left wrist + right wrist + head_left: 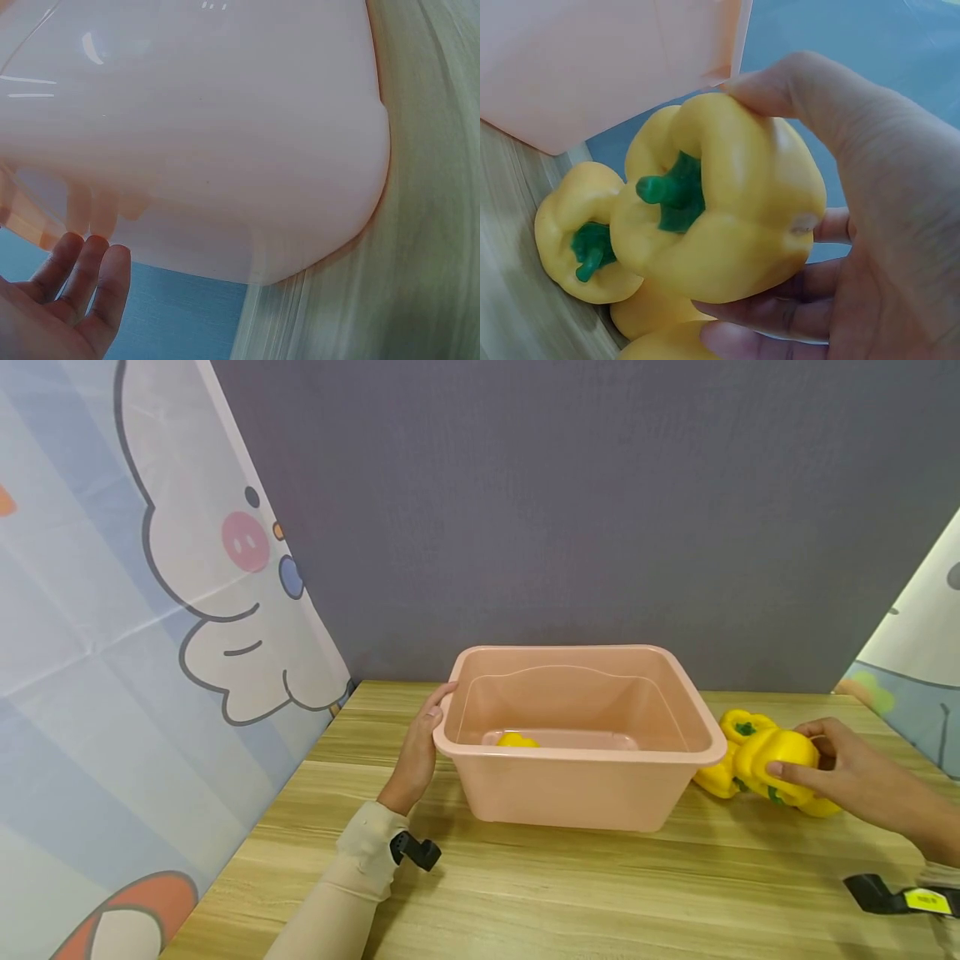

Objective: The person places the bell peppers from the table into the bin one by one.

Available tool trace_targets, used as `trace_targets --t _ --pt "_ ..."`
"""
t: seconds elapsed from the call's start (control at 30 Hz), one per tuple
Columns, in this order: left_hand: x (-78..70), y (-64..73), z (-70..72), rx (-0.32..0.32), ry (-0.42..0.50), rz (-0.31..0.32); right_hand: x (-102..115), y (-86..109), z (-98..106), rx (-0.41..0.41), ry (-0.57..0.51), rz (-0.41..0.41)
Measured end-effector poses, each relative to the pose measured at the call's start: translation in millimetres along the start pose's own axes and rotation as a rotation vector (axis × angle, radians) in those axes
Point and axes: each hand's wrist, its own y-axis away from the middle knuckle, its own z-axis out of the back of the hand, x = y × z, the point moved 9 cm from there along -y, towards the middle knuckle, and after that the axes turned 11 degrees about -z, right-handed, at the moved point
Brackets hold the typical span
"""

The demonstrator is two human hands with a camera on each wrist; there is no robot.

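With thumb and fingers, my right hand (862,772) grips a yellow bell pepper (782,760). In the right wrist view this pepper (727,202) shows its green stem, thumb on top and fingers beneath. Other yellow peppers lie around it on the table, one (585,232) with its stem showing close by. My left hand (416,743) touches the left side of a pink plastic bin (558,789) at its rim. In the left wrist view, three fairly straight fingers (101,281) meet the bin's outer wall. Inside the bin, part of a yellow pepper (517,740) shows.
The wood-grain table (510,885) runs back to a dark grey panel (570,510). A cartoon-printed sheet (90,635) hangs at the left, another (930,660) at the right. The peppers on the table sit just right of the bin.
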Motion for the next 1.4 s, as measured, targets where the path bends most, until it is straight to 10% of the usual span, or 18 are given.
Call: trace_targets --t 0.53,1.4 --pt "-2.4 0.3 -1.1 -0.011 -0.007 0.008 -1 -0.8 2 -0.048 -0.012 -0.009" --pt "2.4 0.1 5.5 -0.083 0.007 0.196 5 -1.2 11 -0.132 -0.087 0.052"
